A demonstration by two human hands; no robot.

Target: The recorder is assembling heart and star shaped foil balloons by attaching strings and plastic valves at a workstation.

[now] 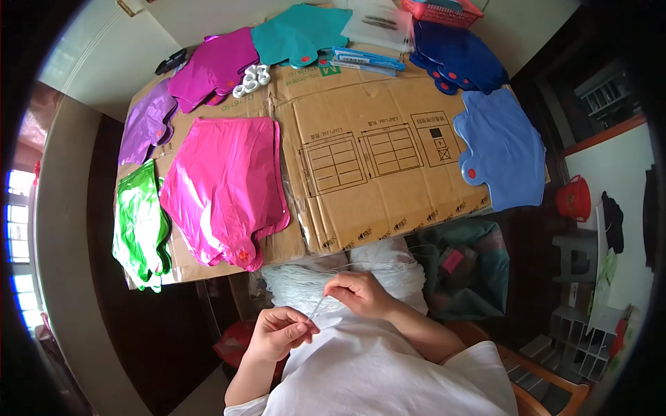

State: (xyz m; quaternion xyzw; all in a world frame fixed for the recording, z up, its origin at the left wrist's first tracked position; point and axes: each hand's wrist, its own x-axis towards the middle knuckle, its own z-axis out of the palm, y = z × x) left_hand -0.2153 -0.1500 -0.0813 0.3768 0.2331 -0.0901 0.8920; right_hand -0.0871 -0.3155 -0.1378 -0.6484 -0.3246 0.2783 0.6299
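Observation:
Over my lap, my left hand [281, 334] pinches one end of a short, thin white string [317, 307] between thumb and fingers. The other end is pinched by my right hand [361, 295], a little farther away and to the right, so the string slants between them. Just beyond both hands lie thick bundles of white string [388, 267] below the table edge. Nearest on the table is a stack of shiny pink flat foil balloons [225, 180], with a red spot on the rounded tab facing me.
Cardboard [388, 194] covers the table. Around its edge lie green [137, 222], purple [147, 125], magenta [211, 66], teal [298, 31], navy [458, 55] and light-blue foil stacks [506, 149]. White rolls [251, 80], blue packets [368, 61] and a red basket [444, 12] sit at the back. A dark-green bag [479, 277] stands right.

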